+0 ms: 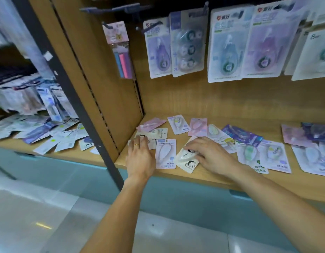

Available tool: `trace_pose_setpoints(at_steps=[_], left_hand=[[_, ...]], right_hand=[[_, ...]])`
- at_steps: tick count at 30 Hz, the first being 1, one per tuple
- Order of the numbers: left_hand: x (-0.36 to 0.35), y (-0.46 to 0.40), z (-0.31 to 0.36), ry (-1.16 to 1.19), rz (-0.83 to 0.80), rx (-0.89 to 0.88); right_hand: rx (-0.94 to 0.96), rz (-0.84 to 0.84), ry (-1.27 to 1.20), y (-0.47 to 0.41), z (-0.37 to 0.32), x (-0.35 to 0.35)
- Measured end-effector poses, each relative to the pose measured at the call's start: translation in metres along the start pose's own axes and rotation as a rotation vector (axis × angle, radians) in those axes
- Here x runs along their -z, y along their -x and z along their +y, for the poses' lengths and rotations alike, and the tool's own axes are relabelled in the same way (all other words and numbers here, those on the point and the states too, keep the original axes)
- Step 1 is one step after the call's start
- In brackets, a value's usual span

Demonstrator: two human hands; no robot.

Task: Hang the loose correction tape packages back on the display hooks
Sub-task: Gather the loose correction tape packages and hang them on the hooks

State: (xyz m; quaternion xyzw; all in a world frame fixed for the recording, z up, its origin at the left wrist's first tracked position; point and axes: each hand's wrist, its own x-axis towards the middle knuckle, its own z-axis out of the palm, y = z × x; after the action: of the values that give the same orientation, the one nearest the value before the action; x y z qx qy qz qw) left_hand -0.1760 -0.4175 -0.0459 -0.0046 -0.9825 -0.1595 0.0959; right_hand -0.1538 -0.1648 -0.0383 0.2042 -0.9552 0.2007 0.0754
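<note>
**Both hands down among loose packages on the shelf**

A wooden display unit [176, 99] fills the upper and middle frame, its back panel rising from a shelf board [203, 177] that runs across the centre. Along the top, hanging packages [229, 46] of correction tape dangle in a row from display hooks [121, 8], with a small pink pack [119, 50] hanging at centre-left. A dark upright post [81, 106] cuts diagonally through the left half; beyond it, at middle left, a second shelf carries a blurred heap of packets [48, 132].

Loose correction tape packages [249, 143] lie flat and scattered across the shelf board, from centre to the right edge.

The right hand [211, 154], at centre, lies over a white package with a cartoon print [188, 159]; its fingers curl down onto the package's upper edge, though whether they truly pinch it cannot be told. The package lies tilted, mostly below and left of the fingertips.

The left hand [139, 157], just left of centre and wearing a ring [136, 139], rests with fingers extended on a pale package [152, 136]. A pink package [165, 153] lies flat between the two hands.
</note>
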Motion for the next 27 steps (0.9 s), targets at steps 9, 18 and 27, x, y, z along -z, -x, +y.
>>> trace_pose_setpoints(at_steps=[9, 18, 27], left_hand=[[0.003, -0.004, 0.008, -0.030, 0.025, -0.156], [-0.004, -0.024, 0.008, 0.070, -0.187, -0.104], [-0.003, -0.016, -0.002, 0.074, -0.076, -0.099]], right_hand=[[0.174, 0.093, 0.136, -0.002, -0.083, -0.044], [0.025, 0.058, 0.246, 0.009, -0.045, -0.030], [0.063, 0.187, 0.230, 0.013, -0.074, -0.038]])
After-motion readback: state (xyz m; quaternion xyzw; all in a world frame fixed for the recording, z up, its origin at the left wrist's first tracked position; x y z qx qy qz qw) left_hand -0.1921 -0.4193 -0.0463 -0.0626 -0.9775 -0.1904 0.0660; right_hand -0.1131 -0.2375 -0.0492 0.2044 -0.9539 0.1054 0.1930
